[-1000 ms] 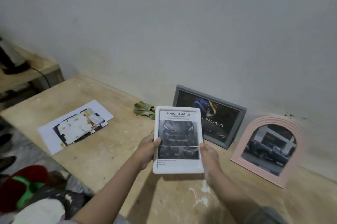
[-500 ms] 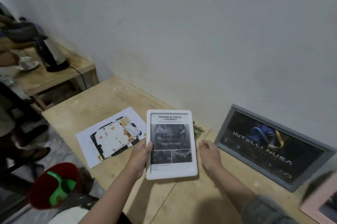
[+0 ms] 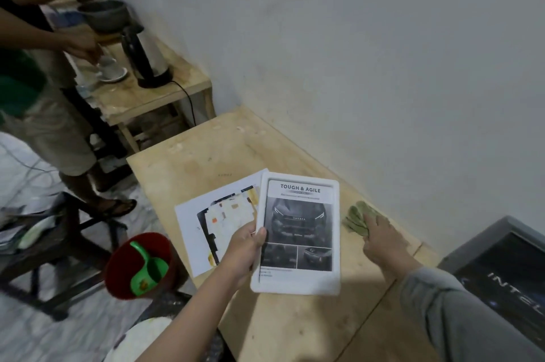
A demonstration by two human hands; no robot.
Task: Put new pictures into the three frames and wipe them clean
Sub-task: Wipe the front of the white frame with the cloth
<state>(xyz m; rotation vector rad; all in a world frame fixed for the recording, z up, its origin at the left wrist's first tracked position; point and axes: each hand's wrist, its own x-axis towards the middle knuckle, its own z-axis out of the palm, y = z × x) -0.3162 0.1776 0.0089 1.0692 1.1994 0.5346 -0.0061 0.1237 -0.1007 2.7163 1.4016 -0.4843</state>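
My left hand (image 3: 246, 246) grips the left edge of a white picture frame (image 3: 298, 232) that holds a car picture headed "TOUGH & AGILE"; the frame is held up over the wooden table (image 3: 206, 161). My right hand (image 3: 382, 239) rests on a crumpled green cloth (image 3: 355, 218) lying on the table near the wall, fingers on it; whether they have closed around it I cannot tell. A grey frame (image 3: 501, 267) with a dark "INTEL…" picture leans against the wall at the right edge. The pink arched frame is out of view.
Loose printed sheets (image 3: 218, 220) lie on the table left of the white frame. A red bucket with a green scoop (image 3: 141, 266) stands on the floor by the table's left edge. Another person (image 3: 38, 72) works at a side table with a kettle (image 3: 144, 58).
The view has swung left, and the pink frame has left it. My right hand has let go of the white frame and moved right onto the green cloth. My left hand alone holds the frame.
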